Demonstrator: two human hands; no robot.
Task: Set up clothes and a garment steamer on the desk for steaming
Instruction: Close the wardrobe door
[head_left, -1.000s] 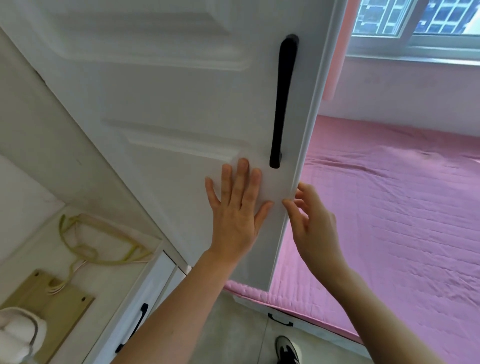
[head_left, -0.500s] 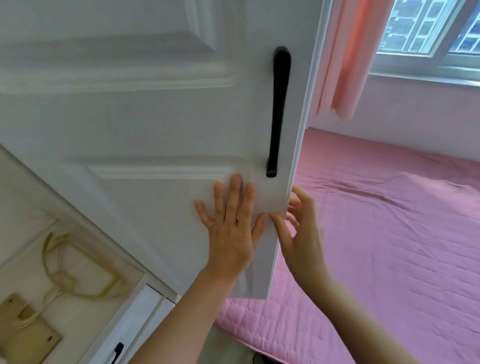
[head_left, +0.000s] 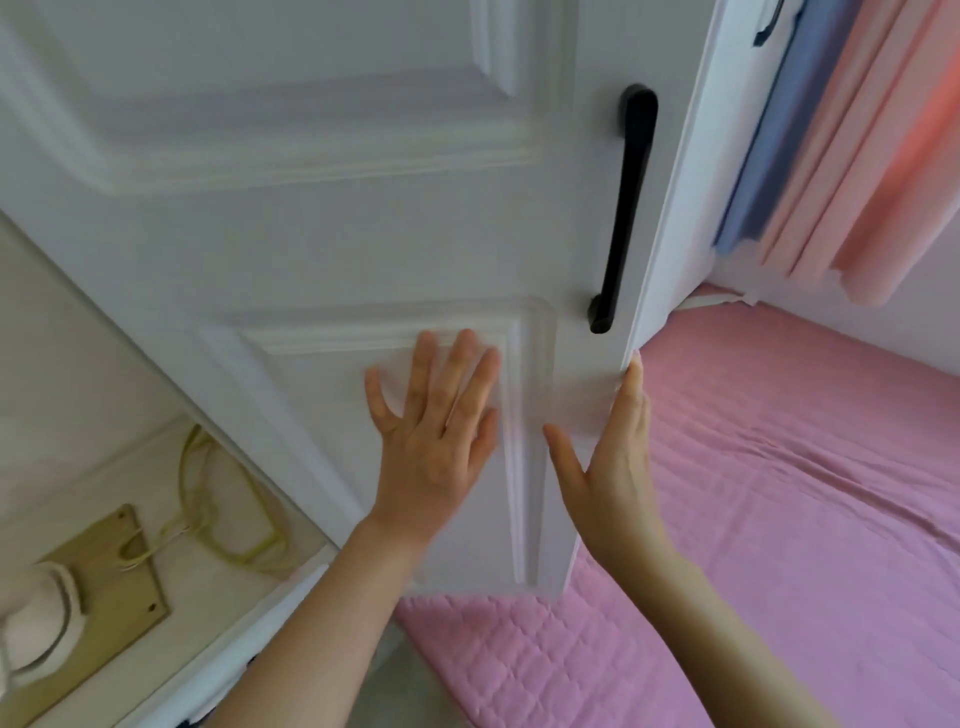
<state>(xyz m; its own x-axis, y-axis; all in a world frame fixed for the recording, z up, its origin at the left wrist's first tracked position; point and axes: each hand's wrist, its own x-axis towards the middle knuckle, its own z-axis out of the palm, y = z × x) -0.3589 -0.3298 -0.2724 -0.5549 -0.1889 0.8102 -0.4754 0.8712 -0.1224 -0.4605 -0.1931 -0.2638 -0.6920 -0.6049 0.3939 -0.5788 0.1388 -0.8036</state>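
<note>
Pressing flat on the white wardrobe door (head_left: 322, 249), the left hand (head_left: 431, 441) has fingers straight and spread, holding nothing; the right hand (head_left: 618, 457) lies straight-fingered against the door's free edge, likely steering its swing. No clothes or steamer plainly show; a green hanger (head_left: 249, 552) lies on the pale surface (head_left: 130, 467) at lower left.
</note>
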